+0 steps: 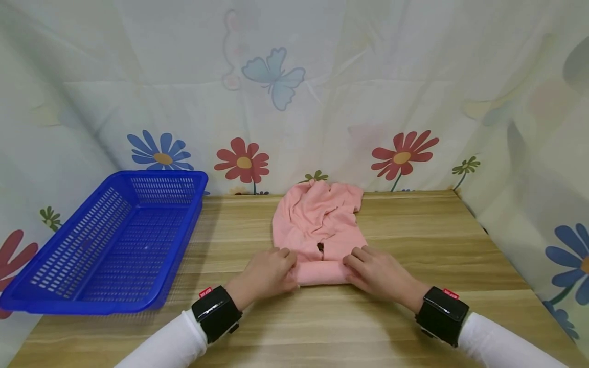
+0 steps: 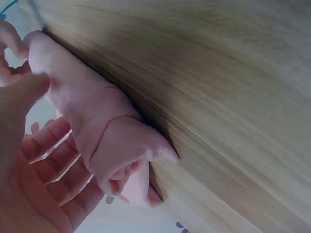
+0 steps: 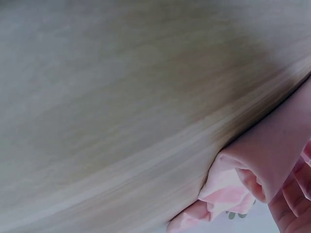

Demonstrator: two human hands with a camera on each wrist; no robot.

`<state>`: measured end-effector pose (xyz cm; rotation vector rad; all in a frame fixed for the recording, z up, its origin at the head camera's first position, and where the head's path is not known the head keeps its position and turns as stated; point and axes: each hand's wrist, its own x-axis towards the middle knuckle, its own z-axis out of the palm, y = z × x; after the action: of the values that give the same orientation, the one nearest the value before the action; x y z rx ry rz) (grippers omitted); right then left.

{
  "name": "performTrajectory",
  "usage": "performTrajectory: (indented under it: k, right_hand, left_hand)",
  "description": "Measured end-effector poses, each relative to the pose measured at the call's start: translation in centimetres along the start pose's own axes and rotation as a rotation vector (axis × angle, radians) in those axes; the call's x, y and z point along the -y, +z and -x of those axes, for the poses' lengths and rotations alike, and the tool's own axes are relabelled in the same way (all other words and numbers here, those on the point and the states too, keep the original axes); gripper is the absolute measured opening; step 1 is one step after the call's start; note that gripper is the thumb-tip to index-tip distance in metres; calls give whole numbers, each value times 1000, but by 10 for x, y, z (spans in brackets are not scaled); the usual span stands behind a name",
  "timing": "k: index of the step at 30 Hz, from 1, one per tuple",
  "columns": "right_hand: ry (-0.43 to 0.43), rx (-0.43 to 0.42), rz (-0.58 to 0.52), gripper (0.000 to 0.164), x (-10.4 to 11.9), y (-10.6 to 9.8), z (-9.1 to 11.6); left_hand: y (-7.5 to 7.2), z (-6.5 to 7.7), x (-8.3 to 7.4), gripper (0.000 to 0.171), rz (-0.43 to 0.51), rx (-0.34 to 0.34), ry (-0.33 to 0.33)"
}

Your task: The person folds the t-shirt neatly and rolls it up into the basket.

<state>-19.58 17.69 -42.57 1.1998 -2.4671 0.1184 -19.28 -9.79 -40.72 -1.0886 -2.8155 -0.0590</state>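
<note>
A soft pink garment lies crumpled on the wooden table, its near edge rolled into a thick tube. My left hand grips the left end of this roll. In the left wrist view the thumb presses the near side of the roll, with the fingers spread along the other side. At the right end, my right hand holds the roll with bent fingers. The right wrist view shows the roll's open end and part of the fingers. A small dark patch shows just beyond the roll.
To the left, a blue plastic basket with slotted sides stands on the table. A white curtain printed with flowers and a butterfly hangs behind the table and along both sides. Each wrist wears a black strap, over white sleeves.
</note>
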Motion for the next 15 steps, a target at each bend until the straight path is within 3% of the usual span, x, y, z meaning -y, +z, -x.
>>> performTrajectory:
  k: [3,7,15]
  right_hand:
    - [-15,43,-4,37,-1,0,3]
    - [-54,67,7,42,-4,3,5]
    - [-56,69,-5,36,-3,7,8]
  left_hand:
    - [0,3,0,46,-32,56,12]
    - [2,4,0,46,-59,95,3]
    - [3,5,2,23,-32,44,6]
